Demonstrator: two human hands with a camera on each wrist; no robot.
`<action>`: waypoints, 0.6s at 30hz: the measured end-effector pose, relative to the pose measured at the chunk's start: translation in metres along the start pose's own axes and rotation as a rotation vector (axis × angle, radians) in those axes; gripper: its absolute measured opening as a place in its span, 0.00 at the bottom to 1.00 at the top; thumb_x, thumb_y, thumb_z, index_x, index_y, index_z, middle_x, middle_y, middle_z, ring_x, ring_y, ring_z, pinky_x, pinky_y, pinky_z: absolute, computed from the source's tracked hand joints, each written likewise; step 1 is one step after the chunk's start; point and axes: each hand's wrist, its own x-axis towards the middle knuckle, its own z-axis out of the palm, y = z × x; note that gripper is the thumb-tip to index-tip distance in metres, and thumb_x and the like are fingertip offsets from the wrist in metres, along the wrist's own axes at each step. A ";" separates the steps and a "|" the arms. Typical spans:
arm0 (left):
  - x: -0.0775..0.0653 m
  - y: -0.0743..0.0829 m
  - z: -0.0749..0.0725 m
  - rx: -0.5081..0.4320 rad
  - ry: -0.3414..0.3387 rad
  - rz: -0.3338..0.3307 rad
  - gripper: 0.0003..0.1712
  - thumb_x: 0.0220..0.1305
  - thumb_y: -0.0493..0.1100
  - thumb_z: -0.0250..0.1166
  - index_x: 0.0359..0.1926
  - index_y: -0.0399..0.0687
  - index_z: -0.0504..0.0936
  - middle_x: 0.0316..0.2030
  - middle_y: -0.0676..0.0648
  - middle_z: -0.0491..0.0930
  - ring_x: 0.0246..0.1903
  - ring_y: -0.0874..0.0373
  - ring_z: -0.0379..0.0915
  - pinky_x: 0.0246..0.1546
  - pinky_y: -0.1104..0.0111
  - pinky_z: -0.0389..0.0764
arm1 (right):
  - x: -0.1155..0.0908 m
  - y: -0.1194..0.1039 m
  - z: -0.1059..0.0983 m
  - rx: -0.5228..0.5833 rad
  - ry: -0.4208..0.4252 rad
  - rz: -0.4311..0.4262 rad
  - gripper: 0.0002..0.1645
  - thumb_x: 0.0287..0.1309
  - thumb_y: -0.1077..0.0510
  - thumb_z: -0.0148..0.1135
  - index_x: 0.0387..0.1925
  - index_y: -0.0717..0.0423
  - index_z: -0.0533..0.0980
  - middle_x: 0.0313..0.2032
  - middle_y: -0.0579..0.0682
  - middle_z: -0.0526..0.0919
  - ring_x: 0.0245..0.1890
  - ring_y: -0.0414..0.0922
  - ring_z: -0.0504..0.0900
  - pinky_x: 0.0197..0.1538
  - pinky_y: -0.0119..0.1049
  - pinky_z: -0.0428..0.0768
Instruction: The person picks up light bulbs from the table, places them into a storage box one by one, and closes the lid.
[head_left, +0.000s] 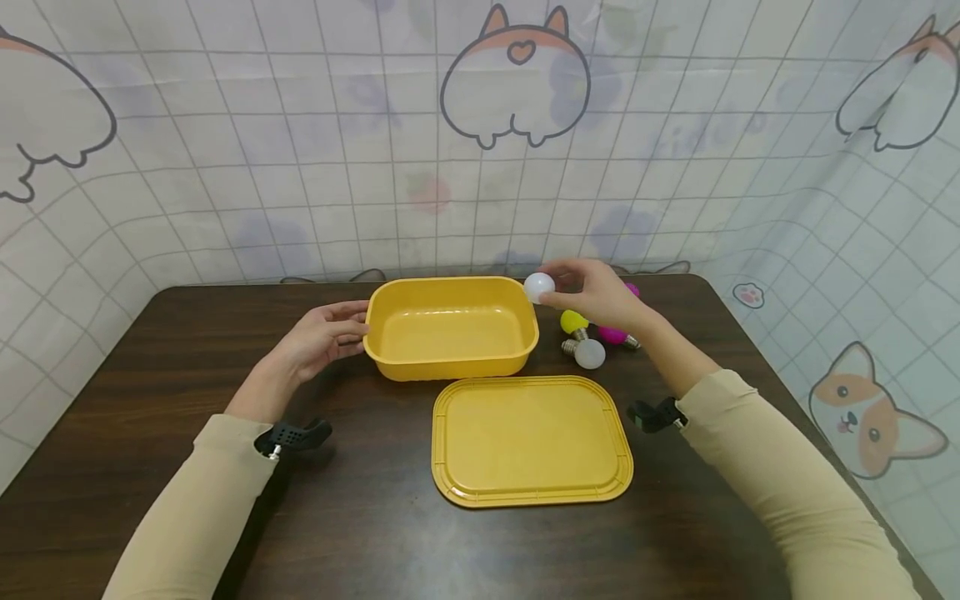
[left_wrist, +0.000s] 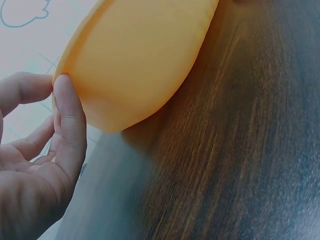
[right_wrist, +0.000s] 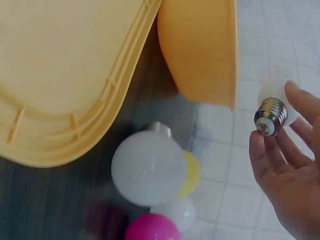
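Note:
An open yellow plastic box [head_left: 450,369] stands at the back middle of the dark wooden table. My left hand [head_left: 321,340] pinches its left rim between thumb and fingers, as the left wrist view shows. My right hand [head_left: 596,293] holds a white light bulb [head_left: 539,287] level with the box's right rim, by the back corner. In the right wrist view, the bulb's metal screw base [right_wrist: 271,116] points toward the camera. Below that hand lie a yellow bulb [head_left: 573,322], a white bulb [head_left: 590,354] and a magenta bulb [head_left: 612,335]; more are partly hidden by the hand.
A flat yellow lid [head_left: 532,442] lies on the table [head_left: 360,517] in front of the box, slightly to the right. Behind and beside the table hangs a white gridded cloth [head_left: 322,200] with cartoon dog prints. A black band circles each wrist.

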 end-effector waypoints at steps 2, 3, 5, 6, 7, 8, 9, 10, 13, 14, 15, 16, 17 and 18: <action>0.000 0.000 0.000 0.000 -0.001 0.000 0.35 0.75 0.32 0.59 0.78 0.35 0.58 0.59 0.43 0.74 0.40 0.60 0.83 0.47 0.69 0.85 | 0.003 -0.003 0.003 0.001 -0.007 -0.010 0.26 0.65 0.53 0.71 0.62 0.56 0.78 0.56 0.54 0.82 0.56 0.52 0.80 0.58 0.53 0.80; 0.000 0.000 0.000 -0.001 -0.003 -0.001 0.35 0.75 0.32 0.59 0.78 0.35 0.58 0.59 0.43 0.74 0.40 0.60 0.83 0.47 0.69 0.85 | 0.004 -0.004 0.005 0.003 -0.012 -0.014 0.26 0.65 0.53 0.71 0.62 0.56 0.78 0.56 0.53 0.82 0.56 0.52 0.80 0.59 0.53 0.79; -0.001 0.000 0.000 -0.003 -0.005 -0.002 0.35 0.75 0.32 0.60 0.78 0.35 0.57 0.59 0.43 0.74 0.40 0.60 0.83 0.47 0.69 0.85 | 0.007 -0.006 0.008 0.005 -0.019 -0.021 0.26 0.65 0.52 0.71 0.62 0.56 0.78 0.56 0.52 0.82 0.56 0.52 0.79 0.60 0.53 0.78; -0.001 0.000 0.000 -0.003 -0.005 -0.001 0.35 0.75 0.32 0.60 0.78 0.35 0.58 0.58 0.43 0.74 0.40 0.60 0.83 0.47 0.69 0.85 | 0.008 -0.007 0.010 0.004 -0.022 -0.025 0.26 0.65 0.52 0.72 0.62 0.55 0.78 0.55 0.52 0.82 0.56 0.51 0.79 0.60 0.53 0.78; -0.001 0.000 0.000 -0.003 -0.005 0.000 0.35 0.75 0.32 0.60 0.78 0.35 0.58 0.58 0.43 0.75 0.40 0.60 0.83 0.47 0.69 0.85 | 0.010 -0.008 0.012 0.003 -0.024 -0.030 0.26 0.65 0.52 0.72 0.62 0.55 0.78 0.55 0.52 0.82 0.56 0.51 0.79 0.61 0.53 0.78; -0.001 0.000 0.000 -0.003 -0.004 0.000 0.35 0.75 0.32 0.60 0.78 0.35 0.58 0.58 0.43 0.74 0.40 0.60 0.83 0.47 0.69 0.85 | 0.011 -0.009 0.014 0.003 -0.027 -0.035 0.26 0.65 0.52 0.72 0.62 0.55 0.78 0.55 0.52 0.83 0.56 0.51 0.79 0.61 0.53 0.77; -0.001 0.000 0.000 -0.003 -0.004 0.001 0.35 0.75 0.32 0.60 0.78 0.35 0.58 0.59 0.43 0.74 0.40 0.60 0.83 0.47 0.69 0.85 | 0.013 -0.011 0.016 -0.001 -0.030 -0.038 0.26 0.65 0.52 0.72 0.62 0.55 0.78 0.55 0.51 0.83 0.56 0.50 0.79 0.61 0.53 0.77; -0.001 0.000 0.000 -0.006 -0.004 0.001 0.36 0.75 0.32 0.60 0.78 0.35 0.58 0.59 0.43 0.74 0.41 0.60 0.83 0.47 0.69 0.85 | 0.014 -0.012 0.017 -0.005 -0.034 -0.039 0.26 0.65 0.52 0.72 0.62 0.55 0.78 0.54 0.51 0.83 0.55 0.50 0.79 0.61 0.52 0.77; -0.001 0.000 0.000 -0.014 -0.002 -0.002 0.36 0.74 0.32 0.60 0.78 0.36 0.57 0.59 0.42 0.73 0.41 0.60 0.83 0.46 0.69 0.85 | 0.018 -0.017 0.023 -0.016 -0.050 -0.048 0.26 0.65 0.53 0.71 0.62 0.56 0.78 0.53 0.51 0.83 0.54 0.49 0.80 0.60 0.50 0.77; -0.001 0.000 0.000 -0.017 -0.002 -0.004 0.36 0.74 0.31 0.60 0.78 0.36 0.57 0.60 0.42 0.73 0.41 0.60 0.83 0.46 0.69 0.85 | 0.019 -0.019 0.025 -0.023 -0.056 -0.048 0.26 0.65 0.53 0.71 0.62 0.56 0.78 0.53 0.51 0.83 0.53 0.49 0.80 0.58 0.50 0.78; -0.001 0.000 0.000 -0.018 -0.001 -0.006 0.36 0.74 0.31 0.60 0.78 0.36 0.57 0.60 0.41 0.72 0.41 0.60 0.83 0.46 0.69 0.85 | 0.020 -0.021 0.026 -0.030 -0.063 -0.046 0.26 0.65 0.54 0.71 0.62 0.57 0.78 0.52 0.51 0.83 0.52 0.49 0.80 0.57 0.49 0.78; -0.001 -0.001 0.000 -0.020 -0.001 -0.007 0.36 0.74 0.31 0.60 0.78 0.36 0.57 0.60 0.41 0.72 0.41 0.60 0.83 0.46 0.69 0.85 | 0.021 -0.023 0.028 -0.034 -0.068 -0.045 0.26 0.65 0.54 0.71 0.62 0.57 0.78 0.52 0.51 0.83 0.50 0.49 0.80 0.55 0.48 0.79; 0.000 -0.001 0.000 -0.019 -0.001 -0.007 0.36 0.74 0.31 0.60 0.78 0.36 0.57 0.60 0.41 0.72 0.41 0.60 0.83 0.46 0.69 0.85 | 0.022 -0.025 0.030 -0.039 -0.072 -0.048 0.26 0.65 0.54 0.71 0.62 0.58 0.78 0.51 0.52 0.83 0.49 0.49 0.80 0.54 0.47 0.79; 0.000 -0.001 0.000 -0.021 -0.002 -0.007 0.37 0.74 0.31 0.60 0.78 0.36 0.57 0.60 0.42 0.72 0.41 0.60 0.83 0.46 0.69 0.85 | 0.023 -0.026 0.032 -0.043 -0.076 -0.049 0.27 0.65 0.54 0.71 0.62 0.58 0.78 0.50 0.52 0.84 0.48 0.49 0.80 0.52 0.47 0.79</action>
